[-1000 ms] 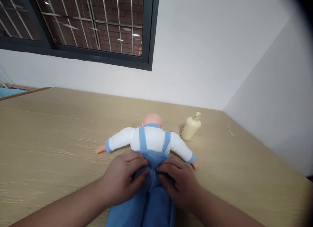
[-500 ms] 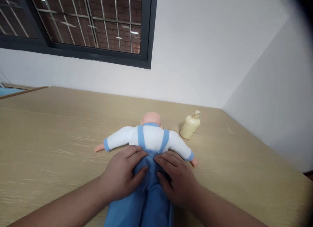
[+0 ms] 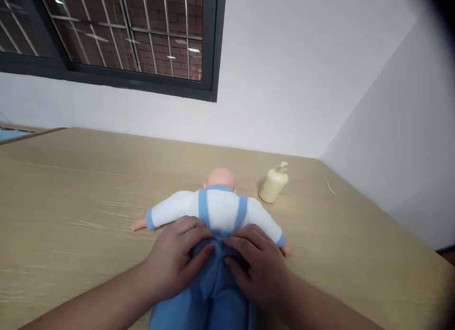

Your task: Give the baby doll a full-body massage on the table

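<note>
A baby doll (image 3: pixel 223 207) in a white long-sleeved top and blue overalls lies face down, arms spread out, its bald head pointing away from me. My left hand (image 3: pixel 177 254) grips the left side of the doll's waist, thumb and fingers pressing into the blue cloth (image 3: pixel 213 278). On the other side, my right hand (image 3: pixel 259 261) holds the waist in the same way, fingers bent over the fabric. The thumbs are a short gap apart at the doll's lower back. Below the hands, the legs run out of the frame.
A pale yellow pump bottle (image 3: pixel 273 185) stands right of the doll's head. Farther right, a thin pale strand (image 3: pixel 331 188) lies on the wooden tabletop (image 3: pixel 78 192). Behind the table rises a white wall (image 3: pixel 277 84) with a dark-framed barred window (image 3: pixel 142 81).
The doll's head, shoulders and arms have come slightly toward me. Both hands keep their hold at the waist, and the cloth between them has shifted. The view has moved a little.
</note>
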`<state>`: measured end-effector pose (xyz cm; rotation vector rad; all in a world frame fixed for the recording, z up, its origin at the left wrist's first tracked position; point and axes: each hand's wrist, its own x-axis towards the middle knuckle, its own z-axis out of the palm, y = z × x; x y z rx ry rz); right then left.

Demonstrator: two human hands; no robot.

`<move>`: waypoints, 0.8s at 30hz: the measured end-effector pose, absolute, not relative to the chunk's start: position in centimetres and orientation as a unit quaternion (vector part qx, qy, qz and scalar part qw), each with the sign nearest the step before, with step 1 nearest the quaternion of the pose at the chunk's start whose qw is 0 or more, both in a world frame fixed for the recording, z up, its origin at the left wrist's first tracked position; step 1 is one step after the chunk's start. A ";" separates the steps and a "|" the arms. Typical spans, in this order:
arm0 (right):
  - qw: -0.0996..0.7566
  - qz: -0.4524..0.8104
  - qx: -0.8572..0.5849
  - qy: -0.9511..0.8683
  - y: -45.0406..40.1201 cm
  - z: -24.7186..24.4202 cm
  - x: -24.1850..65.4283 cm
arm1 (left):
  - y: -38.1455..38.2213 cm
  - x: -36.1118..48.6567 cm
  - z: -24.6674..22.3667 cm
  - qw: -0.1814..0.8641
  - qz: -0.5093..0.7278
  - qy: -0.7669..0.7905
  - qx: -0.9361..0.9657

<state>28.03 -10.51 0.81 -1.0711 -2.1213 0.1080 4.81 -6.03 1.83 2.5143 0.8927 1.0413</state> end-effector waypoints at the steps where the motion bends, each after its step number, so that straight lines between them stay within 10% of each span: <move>1: 0.374 0.026 -0.418 -0.828 -10.6 0.7 28.1 | -6.2 4.9 1.8 0.115 0.362 0.311 0.871; 24: 0.370 0.089 -0.435 -0.816 -9.1 1.0 28.6 | -5.3 5.7 1.9 0.138 0.360 0.314 0.868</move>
